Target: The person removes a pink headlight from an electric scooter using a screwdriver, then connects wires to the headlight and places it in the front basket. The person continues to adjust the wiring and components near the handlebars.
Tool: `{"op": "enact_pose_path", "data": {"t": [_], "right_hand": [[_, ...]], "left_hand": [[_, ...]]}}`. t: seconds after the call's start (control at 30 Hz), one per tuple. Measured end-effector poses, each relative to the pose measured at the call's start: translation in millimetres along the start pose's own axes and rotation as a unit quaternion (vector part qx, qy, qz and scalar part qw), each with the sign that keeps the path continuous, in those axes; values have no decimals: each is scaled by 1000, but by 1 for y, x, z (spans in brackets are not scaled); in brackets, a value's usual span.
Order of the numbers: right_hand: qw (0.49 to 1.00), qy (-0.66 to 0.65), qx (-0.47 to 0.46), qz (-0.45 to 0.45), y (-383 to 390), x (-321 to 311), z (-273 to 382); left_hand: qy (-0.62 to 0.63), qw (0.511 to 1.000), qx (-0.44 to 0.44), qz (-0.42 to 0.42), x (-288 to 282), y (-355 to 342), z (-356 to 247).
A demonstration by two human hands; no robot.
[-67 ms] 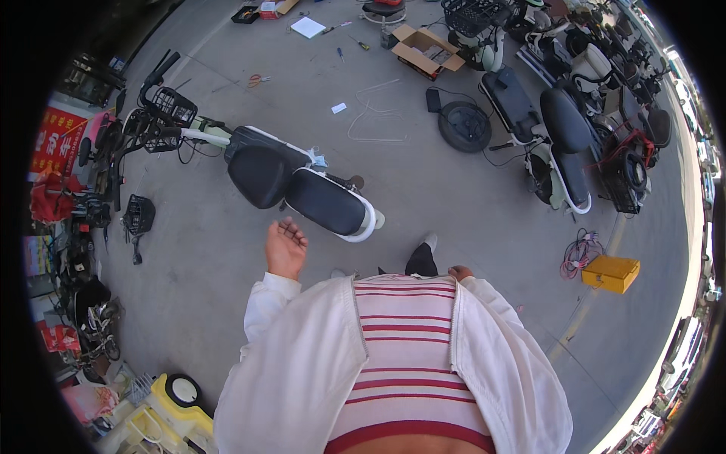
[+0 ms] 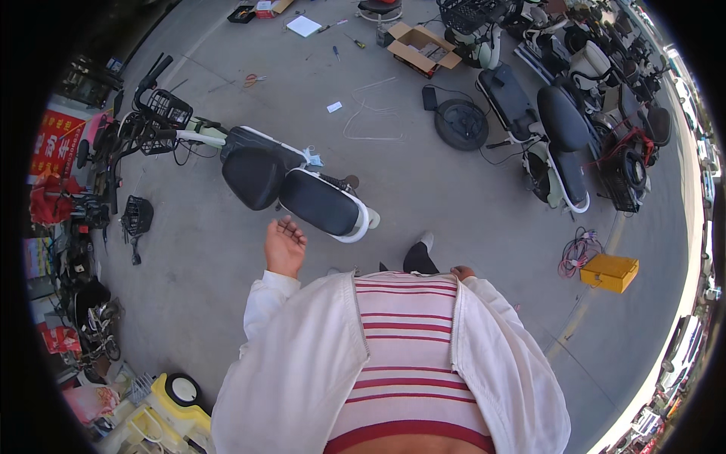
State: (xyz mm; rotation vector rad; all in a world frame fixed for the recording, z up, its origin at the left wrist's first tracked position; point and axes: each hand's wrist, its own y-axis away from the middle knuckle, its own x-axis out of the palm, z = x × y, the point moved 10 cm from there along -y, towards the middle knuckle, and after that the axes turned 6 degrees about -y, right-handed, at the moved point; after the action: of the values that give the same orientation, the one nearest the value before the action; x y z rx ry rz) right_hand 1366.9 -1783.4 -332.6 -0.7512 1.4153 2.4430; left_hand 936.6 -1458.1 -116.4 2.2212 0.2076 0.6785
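My left hand (image 2: 284,246) hangs in the air, holding nothing, its fingers apart and slightly bent. Beyond it stands a white electric scooter (image 2: 359,219) with two black seats and a front basket (image 2: 170,107); the hand is short of the rear seat, with floor visible around the fingers. My right hand (image 2: 463,272) shows only in small part beside my jacket; its fingers are hidden. My shoe (image 2: 426,240) is on the grey concrete floor (image 2: 401,181) to the right of the scooter's rear.
A second scooter (image 2: 563,117), black wheel (image 2: 460,125), open cardboard box (image 2: 423,45) and scattered tools (image 2: 359,43) lie ahead and right. A yellow box (image 2: 609,274) sits beside coiled cables (image 2: 578,250). Parked bikes line the left edge, with a yellow ride-on vehicle (image 2: 170,408) at lower left.
The scooters and floor items appear slightly further left and higher in the picture. My left hand keeps the same loose, open shape.
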Motion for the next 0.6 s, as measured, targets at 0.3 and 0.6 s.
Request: {"op": "enact_pose_path", "data": {"t": [0.3, 0.6], "right_hand": [[969, -155, 170, -87, -30, -194, -122], [999, 16, 7, -42, -174, -224, 10]], "left_hand": [[-24, 997, -11, 69, 185, -15, 75], [-1, 1000, -5, -28, 214, -99, 53]]}}
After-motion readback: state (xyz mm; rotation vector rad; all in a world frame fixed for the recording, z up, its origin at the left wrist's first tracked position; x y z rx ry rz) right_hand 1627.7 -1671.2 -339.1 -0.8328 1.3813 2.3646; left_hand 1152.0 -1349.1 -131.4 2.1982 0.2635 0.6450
